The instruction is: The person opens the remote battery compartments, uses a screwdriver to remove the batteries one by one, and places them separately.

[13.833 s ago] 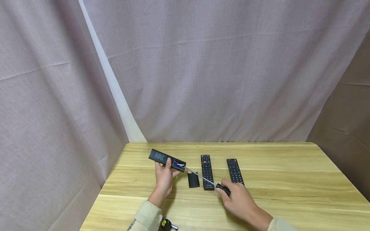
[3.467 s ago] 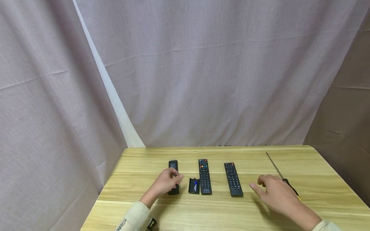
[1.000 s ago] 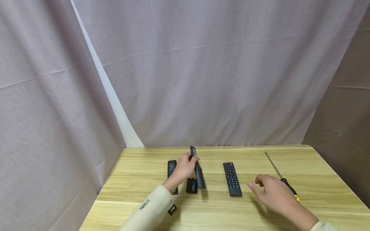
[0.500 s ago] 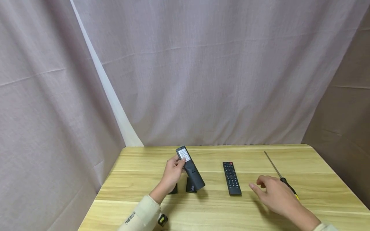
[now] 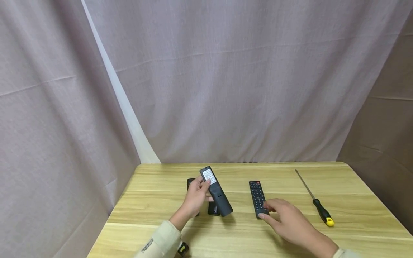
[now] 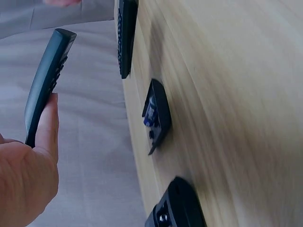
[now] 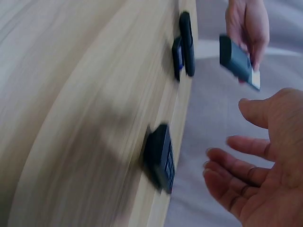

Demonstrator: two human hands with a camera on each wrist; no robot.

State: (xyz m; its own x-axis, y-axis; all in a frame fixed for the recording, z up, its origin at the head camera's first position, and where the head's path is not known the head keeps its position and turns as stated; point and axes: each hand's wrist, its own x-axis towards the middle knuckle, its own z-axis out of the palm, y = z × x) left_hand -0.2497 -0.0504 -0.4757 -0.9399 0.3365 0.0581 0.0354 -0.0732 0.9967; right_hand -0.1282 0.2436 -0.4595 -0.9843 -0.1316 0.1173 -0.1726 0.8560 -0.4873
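Left hand pinches a remote over the table, left of centre, back upward, presumably to expose its battery catch; right hand hangs empty, fingers loosely parted, near another remote.

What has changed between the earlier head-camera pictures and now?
The right hand has let go of the screwdriver, which now lies at the right of the table. The left hand has let go of the opened remote, lifted the middle remote and turned it over. A battery now lies in the loose cover. The right-hand remote stayed on the table.
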